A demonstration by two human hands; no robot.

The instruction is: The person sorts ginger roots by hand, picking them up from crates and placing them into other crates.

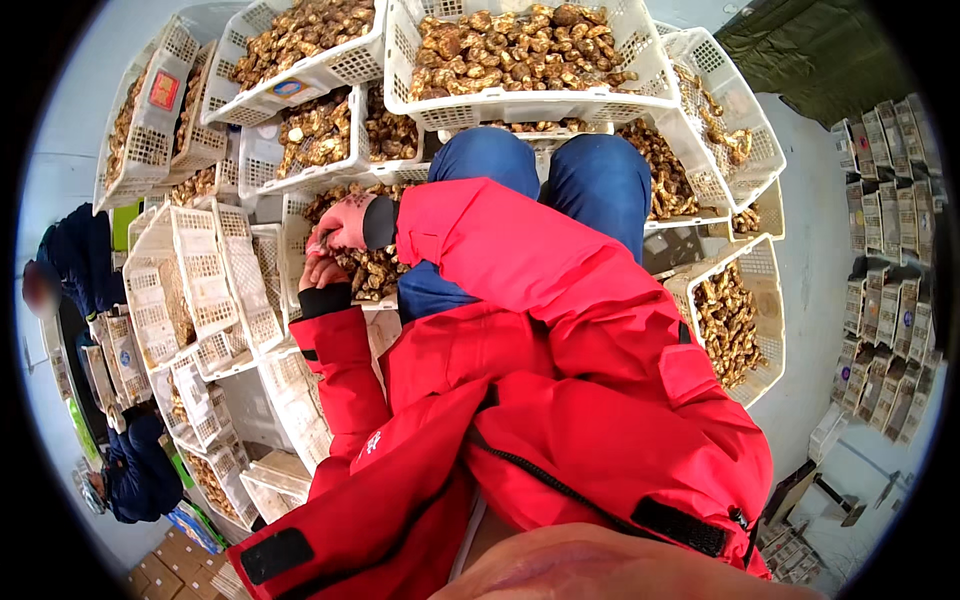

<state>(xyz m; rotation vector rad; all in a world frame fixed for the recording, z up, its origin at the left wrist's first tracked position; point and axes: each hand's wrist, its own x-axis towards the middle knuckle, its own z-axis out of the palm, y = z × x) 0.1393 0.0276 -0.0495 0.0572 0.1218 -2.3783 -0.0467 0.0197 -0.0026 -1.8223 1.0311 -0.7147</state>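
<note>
From where I stand, taking straight ahead of the person in the red jacket (pixel 600 400) as twelve, both hands work close together at ten o'clock, just left of the bent knees in blue jeans (pixel 600 185). The right hand (pixel 345 222) reaches across the body and lies nearest twelve, its fingers curled downward; the left hand (pixel 322 270) sits just below it, fingers bent, the two almost touching. I cannot tell whether they pinch anything between them. Beneath and beside them, also at ten, are knobbly brown-and-cream pieces (pixel 372 272), mushroom-like, heaped in a low white crate (pixel 295 212). A broad white basket (pixel 530 103) full of the same stands at twelve, a tilted bin (pixel 748 95) with only some at about two, and a well-filled tub (pixel 768 285) at three. Upright white containers (pixel 205 270) crowd together at nine. Beyond them, near nine, is a co-worker in dark clothes (pixel 80 255), with another dark-clad person (pixel 140 470) at eight. A dark green cloth (pixel 820 50) hangs far off at two.
</note>
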